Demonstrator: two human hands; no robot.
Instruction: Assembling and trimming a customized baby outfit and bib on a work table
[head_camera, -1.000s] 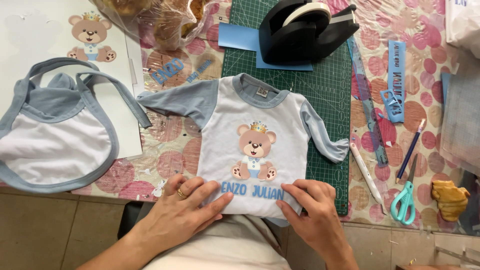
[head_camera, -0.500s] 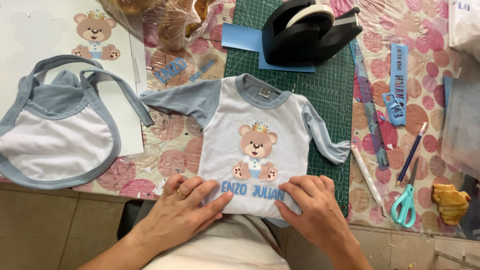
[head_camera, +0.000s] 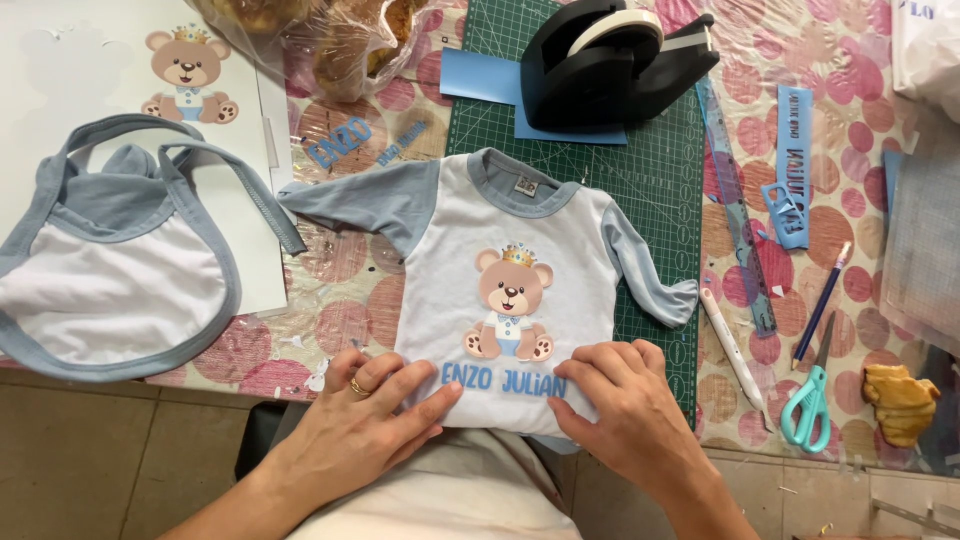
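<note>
My white cotton baby shirt (head_camera: 520, 250) with grey sleeves lies flat — bear print, blue lettering below. My left hand (head_camera: 365, 425) and right hand (head_camera: 625, 400) press its near hem — fingers spread flat, gripping nothing.

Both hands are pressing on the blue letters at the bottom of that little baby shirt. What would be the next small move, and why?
Probably a slow sweep of the fingertips outward along the blue lettering. The left hand and right hand rest flat on the hem of the white and grey baby shirt, one at each end of the letters, below the bear picture. Pressing outward would likely flatten the letters evenly.
</note>
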